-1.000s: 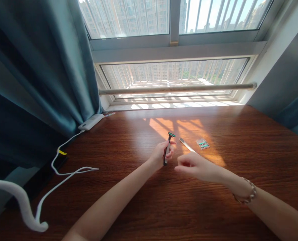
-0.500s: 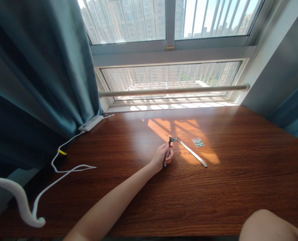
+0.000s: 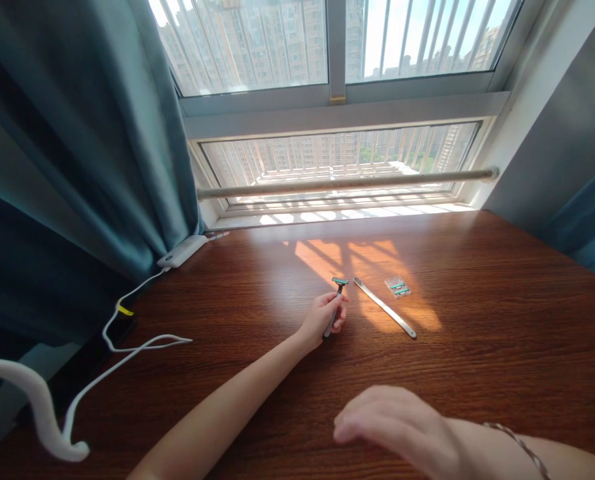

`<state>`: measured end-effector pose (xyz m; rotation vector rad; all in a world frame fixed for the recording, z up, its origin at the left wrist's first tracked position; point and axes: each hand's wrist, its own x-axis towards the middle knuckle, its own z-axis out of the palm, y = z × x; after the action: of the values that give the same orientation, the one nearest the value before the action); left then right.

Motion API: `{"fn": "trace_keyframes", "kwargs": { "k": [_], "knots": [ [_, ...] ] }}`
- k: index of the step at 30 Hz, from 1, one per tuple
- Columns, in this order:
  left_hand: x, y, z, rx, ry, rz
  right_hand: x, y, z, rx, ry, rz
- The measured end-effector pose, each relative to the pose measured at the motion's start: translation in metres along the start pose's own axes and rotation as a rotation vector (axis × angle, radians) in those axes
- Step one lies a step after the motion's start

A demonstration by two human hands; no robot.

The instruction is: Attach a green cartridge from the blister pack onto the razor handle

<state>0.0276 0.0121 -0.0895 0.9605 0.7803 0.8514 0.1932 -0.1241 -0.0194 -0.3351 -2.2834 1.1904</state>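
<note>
My left hand [image 3: 323, 317] is closed around the dark handle of a razor [image 3: 334, 319]. The razor's head, with a green strip, points away from me above my fingers. To the right of it on the wooden table [image 3: 257, 400] lies a long, slim, silver-white stick [image 3: 385, 307], dark at its far end and with a small hole near its close end. Beyond that sits a small clear pack [image 3: 397, 287] with green-striped pieces like razor blades inside. My right hand [image 3: 397, 427], with a bracelet at the wrist, hovers near the table's front, fingers extended, nothing visible in it.
A white power strip [image 3: 182, 251] and its white cable [image 3: 108, 327] lie along the left side by a blue curtain [image 3: 127, 133]. At lower left is a thick white curved piece [image 3: 42, 407]. A rail [image 3: 347, 184] crosses the window behind the table.
My right hand has come in from the lower right, where only part of the limb showed before. In my left hand the razor has turned so its head faces me more squarely.
</note>
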Motion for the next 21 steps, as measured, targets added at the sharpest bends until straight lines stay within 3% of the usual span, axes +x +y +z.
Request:
{"fn": "trace_keyframes", "kwargs": {
  "k": [3,4,7,9,14,21],
  "knots": [
    [0.004,0.000,-0.002,0.005,-0.014,-0.001,-0.004,0.049,-0.059,-0.360,0.479,0.100],
    [0.006,0.000,-0.002,0.005,-0.017,0.004,-0.007,0.068,-0.078,-0.449,0.563,0.165],
    [0.012,-0.001,-0.001,-0.008,-0.015,0.026,-0.024,0.119,-0.121,-0.596,0.596,0.292],
    [0.015,-0.002,-0.001,-0.022,-0.003,0.040,-0.037,0.143,-0.136,-0.617,0.586,0.360],
    [0.013,-0.001,-0.002,-0.040,0.012,0.027,-0.057,0.165,-0.139,-0.566,0.463,0.449],
    [0.012,0.000,-0.002,-0.008,-0.027,-0.018,-0.057,0.169,-0.137,-0.541,0.531,0.451]
  ]
}}
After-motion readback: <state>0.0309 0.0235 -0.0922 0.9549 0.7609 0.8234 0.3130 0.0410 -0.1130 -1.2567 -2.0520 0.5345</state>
